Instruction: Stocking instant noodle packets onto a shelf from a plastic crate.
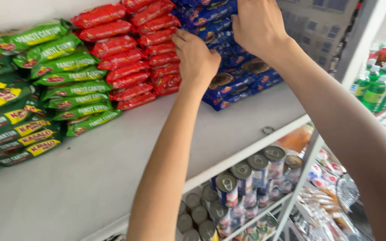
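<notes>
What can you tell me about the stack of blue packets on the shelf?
The blue packets are glossy plastic pouches, stacked flat in a tall pile at the back of the white shelf, right beside the red packets. The left hand presses the pile's left edge; the right hand grips its top.

Blue packets (228,85) are lying stacked flat in a leaning pile on the white shelf (112,169), glossy, with red and yellow print. They are pressing against the red packets (130,58) on their left, and the lowest ones are jutting toward the shelf's front.
</notes>
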